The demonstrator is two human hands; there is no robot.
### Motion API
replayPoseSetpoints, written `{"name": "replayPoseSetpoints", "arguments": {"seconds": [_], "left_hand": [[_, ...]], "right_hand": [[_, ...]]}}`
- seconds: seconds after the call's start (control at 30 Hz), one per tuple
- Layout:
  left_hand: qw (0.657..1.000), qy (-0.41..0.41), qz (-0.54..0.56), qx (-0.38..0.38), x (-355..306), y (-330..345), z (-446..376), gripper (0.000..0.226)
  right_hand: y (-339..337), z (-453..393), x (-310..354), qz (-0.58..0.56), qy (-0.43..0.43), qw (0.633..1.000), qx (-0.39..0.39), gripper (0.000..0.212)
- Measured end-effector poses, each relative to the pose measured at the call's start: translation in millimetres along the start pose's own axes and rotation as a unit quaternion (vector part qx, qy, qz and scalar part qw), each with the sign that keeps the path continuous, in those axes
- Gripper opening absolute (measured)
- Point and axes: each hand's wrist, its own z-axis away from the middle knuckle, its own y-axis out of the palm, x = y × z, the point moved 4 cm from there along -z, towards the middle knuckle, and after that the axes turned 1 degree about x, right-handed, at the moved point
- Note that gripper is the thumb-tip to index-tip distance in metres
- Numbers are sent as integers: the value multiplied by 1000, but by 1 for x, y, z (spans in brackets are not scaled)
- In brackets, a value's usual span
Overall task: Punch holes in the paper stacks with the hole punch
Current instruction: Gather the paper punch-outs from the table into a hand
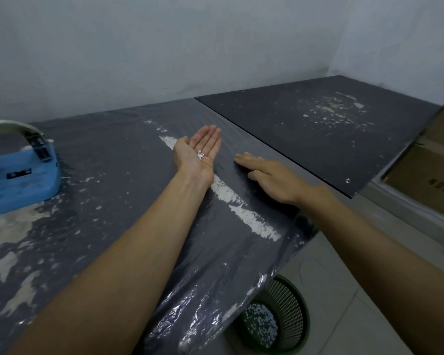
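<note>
1. Blue plastic hole punch with a pale curved lever: stands at the 9 o'clock edge of the view on the worn dark tabletop, well apart from both hands. No paper stacks are visible.
2. Left hand: palm up, fingers straight and pressed together, cupping a few small white paper punchings near the heel of the palm.
3. Right hand: at 3 o'clock of the left, palm down, fingers straight and close together, flat on the crinkled clear plastic sheet covering the tabletop.
4. Green mesh waste basket: on the floor at 5 o'clock, holding white chads.
5. Judgement: the step appears to be clearing chads. Keep the cupped palm level, sweep with the flat hand's edge toward it, then tip over the basket. The glossy film lets chads slide; they are light and scatter easily.
</note>
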Motion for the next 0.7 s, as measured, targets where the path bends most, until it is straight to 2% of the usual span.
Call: {"name": "replayPoseSetpoints", "arguments": {"seconds": [0.2,0.33,0.5,0.6,0.7], "left_hand": [[1000,-5,-13,6,4,0,1,51],[1000,-2,-8,3,0,-3,-1,51],[1000,-3,-11,1,1,-2,0,50],[1000,-7,-13,0,3,-1,3,50],[1000,-12,-7,1,3,1,6,50]], "right_hand": [[-14,-4,7,7,-6,994,-110,49],[-5,-17,28,105,-93,988,-69,44],[-10,-10,32,200,-154,965,-71,31],[-17,-3,36,198,-171,960,-97,25],[-19,-1,39,217,-150,960,-96,25]]}}
